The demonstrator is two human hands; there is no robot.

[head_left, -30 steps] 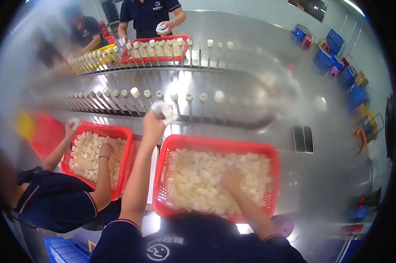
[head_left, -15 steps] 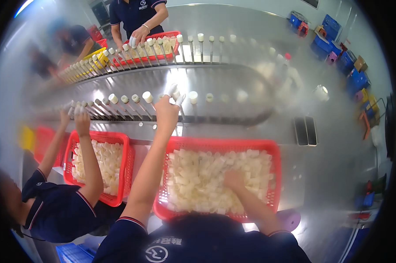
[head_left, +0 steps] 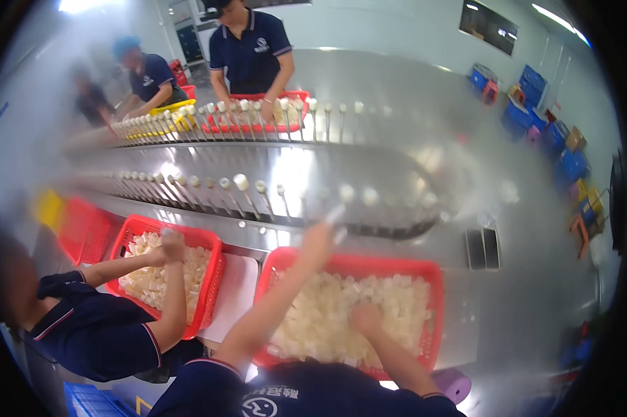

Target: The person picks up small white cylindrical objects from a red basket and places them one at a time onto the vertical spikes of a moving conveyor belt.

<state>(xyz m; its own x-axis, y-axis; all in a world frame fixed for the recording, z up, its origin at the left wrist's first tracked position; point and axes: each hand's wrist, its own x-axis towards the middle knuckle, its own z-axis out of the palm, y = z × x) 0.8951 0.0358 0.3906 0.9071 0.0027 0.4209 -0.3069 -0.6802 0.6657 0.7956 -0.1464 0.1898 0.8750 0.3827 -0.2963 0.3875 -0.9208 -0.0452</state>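
Observation:
My left hand, smeared by motion, is over the far rim of the red basket. White coverings show on its fingertips, but its grip is too blurred to read. My right hand is down among many small whitish cylindrical pieces in this basket. Its fingers are hidden or blurred there. Beyond my left hand runs a line of upright metal rods, several topped with white cylinders, such as the cylinder. Closest to my left fingers is a blurred white cylinder.
On my left a co-worker has both hands at another red basket of similar pieces. Across the steel table, a person works at a red basket behind a second row of rods. Two dark rectangular objects lie at right.
My left hand has left a rod and come right and nearer me. My right hand stays in the basket. The co-worker's hands moved from the rods to their basket. The view has tilted up.

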